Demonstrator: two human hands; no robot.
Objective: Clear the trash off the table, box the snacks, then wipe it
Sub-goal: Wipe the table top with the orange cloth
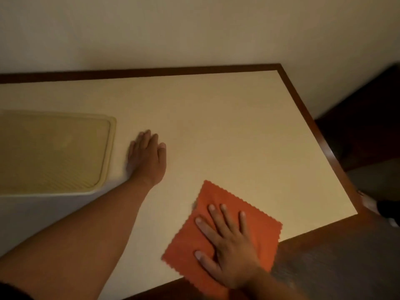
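Note:
An orange cloth (257, 234) with zigzag edges lies flat near the front right edge of the cream table (227, 126). My right hand (229, 245) presses down on the cloth with fingers spread. My left hand (148, 158) rests flat on the bare tabletop near the middle, fingers together, holding nothing. A pale storage box (54, 152) with a ribbed yellowish lid on it stands at the left, just beside my left hand.
The table has a dark wooden rim (303, 109) and stands against a plain wall (194, 29). Dark floor (357, 137) shows past the right edge, and a foot or shoe (381, 208) is there.

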